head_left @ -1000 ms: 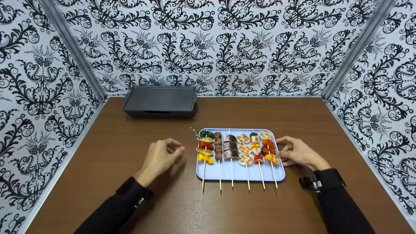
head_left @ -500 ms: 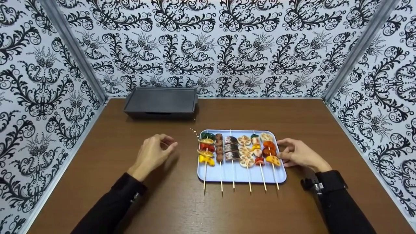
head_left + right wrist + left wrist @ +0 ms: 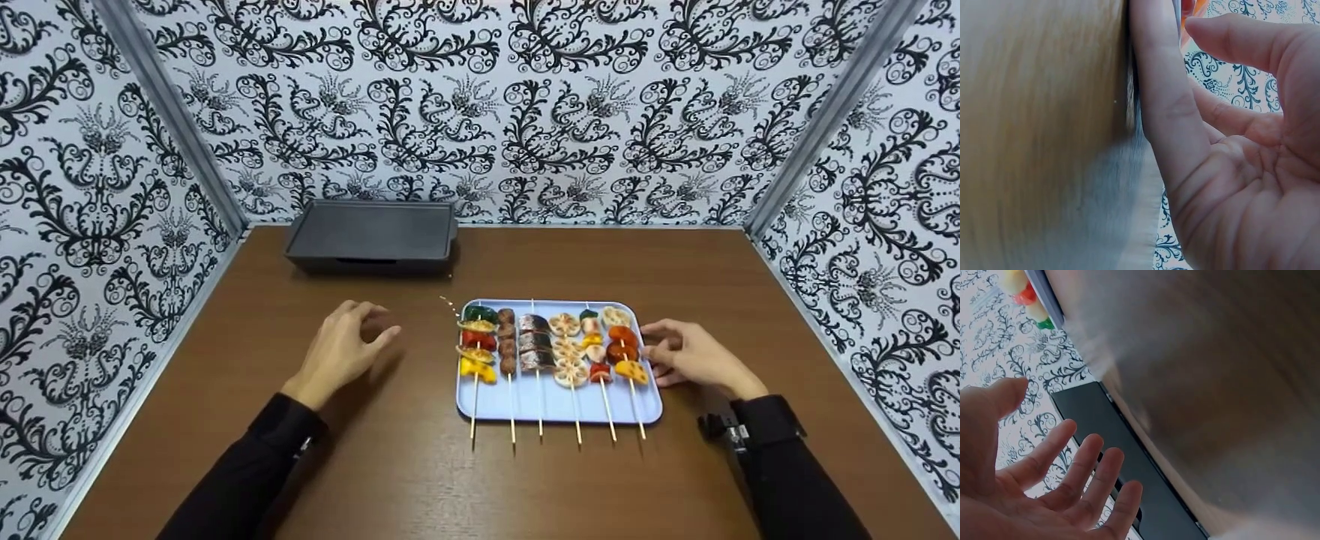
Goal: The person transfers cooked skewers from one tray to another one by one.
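A pale blue tray (image 3: 499, 405) lies on the table, bearing several skewers of colourful food pieces. Among them are a meatball skewer (image 3: 507, 345), a fish skewer (image 3: 535, 341) and a lotus root skewer (image 3: 568, 352). Their bare sticks jut over the tray's near rim. My right hand (image 3: 694, 356) holds the tray's right edge, thumb tip at the rim beside the orange pieces. In the right wrist view its fingers (image 3: 1165, 73) reach along the tray's side. To the left of the tray, my left hand (image 3: 341, 352) hovers with relaxed fingers (image 3: 1078, 472), holding nothing.
A dark grey griddle-like box (image 3: 371, 234) with a flat top stands at the back left of the brown wooden table (image 3: 420, 480). A thin, pale beaded strand (image 3: 448, 304) lies near the tray's far left corner. Patterned walls (image 3: 480, 112) enclose the back and sides.
My left hand has moved left, away from the tray, and its fingers have spread a little. The right hand stays at the tray's right edge, and the tray keeps its place.
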`<state>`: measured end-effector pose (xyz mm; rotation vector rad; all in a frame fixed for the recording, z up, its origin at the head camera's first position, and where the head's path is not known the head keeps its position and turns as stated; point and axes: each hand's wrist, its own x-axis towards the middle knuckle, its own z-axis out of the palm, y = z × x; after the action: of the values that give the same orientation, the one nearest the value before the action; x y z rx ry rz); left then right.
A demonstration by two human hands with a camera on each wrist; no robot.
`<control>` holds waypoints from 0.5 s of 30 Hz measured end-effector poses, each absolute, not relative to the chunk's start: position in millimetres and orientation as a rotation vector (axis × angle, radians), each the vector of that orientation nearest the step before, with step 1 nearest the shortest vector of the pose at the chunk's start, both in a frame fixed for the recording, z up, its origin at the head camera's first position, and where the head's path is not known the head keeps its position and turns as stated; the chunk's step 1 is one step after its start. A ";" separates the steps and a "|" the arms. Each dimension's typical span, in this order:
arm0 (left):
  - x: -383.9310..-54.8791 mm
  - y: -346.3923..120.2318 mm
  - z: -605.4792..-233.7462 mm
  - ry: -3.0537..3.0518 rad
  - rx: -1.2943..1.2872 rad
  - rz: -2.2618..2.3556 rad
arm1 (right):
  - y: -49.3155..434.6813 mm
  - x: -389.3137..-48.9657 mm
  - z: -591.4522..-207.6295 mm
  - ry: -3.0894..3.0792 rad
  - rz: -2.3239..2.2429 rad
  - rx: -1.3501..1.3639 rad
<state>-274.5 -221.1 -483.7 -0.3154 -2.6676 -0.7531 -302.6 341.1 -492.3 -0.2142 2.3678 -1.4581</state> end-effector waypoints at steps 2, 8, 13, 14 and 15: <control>-275.4 -222.9 -484.7 -2.666 -0.318 -0.741 | 342.1 -301.6 -492.3 2.377 -1.450 -0.216; -275.9 -228.6 -484.5 -2.668 -0.308 -0.713 | 343.5 -301.5 -490.9 2.390 -1.465 -0.219; -275.2 -234.9 -480.8 -2.703 -0.252 -0.700 | 343.2 -302.3 -490.8 2.428 -1.465 -0.259; -275.3 -236.0 -480.0 -2.713 -0.241 -0.700 | 343.4 -302.2 -491.0 2.447 -1.453 -0.272; -275.5 -236.9 -479.4 -2.724 -0.232 -0.698 | 343.7 -302.0 -491.0 2.471 -1.435 -0.282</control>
<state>-275.5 -236.9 -479.4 -0.2317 -2.7244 -0.6983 -302.0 343.7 -491.0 -0.2818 2.4705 -1.4351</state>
